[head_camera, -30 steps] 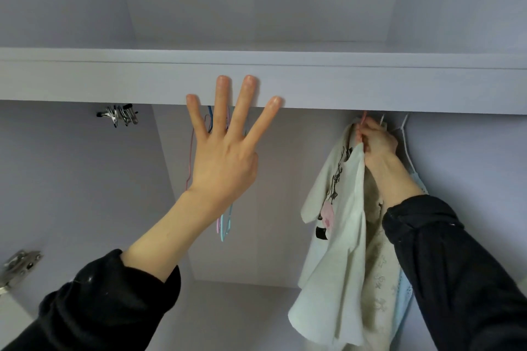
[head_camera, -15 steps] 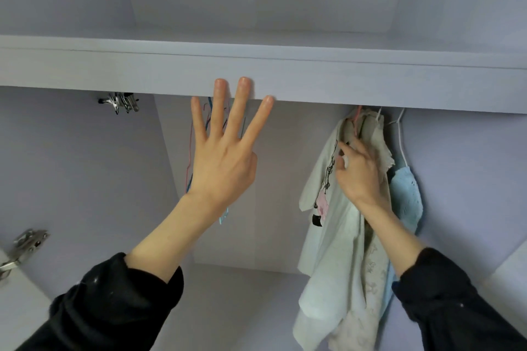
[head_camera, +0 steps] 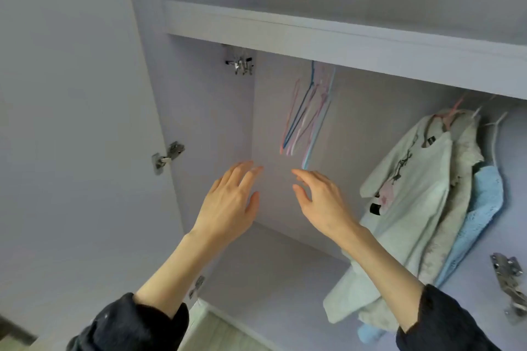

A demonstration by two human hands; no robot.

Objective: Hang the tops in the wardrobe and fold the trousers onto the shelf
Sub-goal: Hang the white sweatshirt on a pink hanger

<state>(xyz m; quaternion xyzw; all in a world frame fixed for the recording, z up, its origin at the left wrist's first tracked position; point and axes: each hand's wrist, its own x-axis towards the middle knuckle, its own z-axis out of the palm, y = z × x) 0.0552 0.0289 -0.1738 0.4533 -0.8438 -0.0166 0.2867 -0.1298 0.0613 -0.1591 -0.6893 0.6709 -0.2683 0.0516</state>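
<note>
**Pale lilac wardrobe, pastel hangers, three light tops**

The wardrobe (head_camera: 85, 122) is pale lilac-grey inside and out. Empty hangers (head_camera: 308, 117) at far centre are pink, dark blue and light blue. At right, a mint-white top (head_camera: 410, 194) bears a black and pink print; beside it hang a speckled cream top (head_camera: 464, 157) and a sky-blue top (head_camera: 484, 196). Both sleeves (head_camera: 128, 325) are black.

Soft, even, cool-toned light from the viewer's side, no glare; the wardrobe back panel (head_camera: 356, 151) under the shelf (head_camera: 342, 43) sits slightly dimmer, with only faint shadow there. Wide-angle bend is obvious: the shelf edge slants and the door (head_camera: 71, 122) leans outward toward the left edge. Overall soft, with motion blur on the empty hangers (head_camera: 308, 117), the fingertips of the left hand (head_camera: 228, 202) and the right hand (head_camera: 322, 202); hinge (head_camera: 510, 282) at right edge smeared.
</note>
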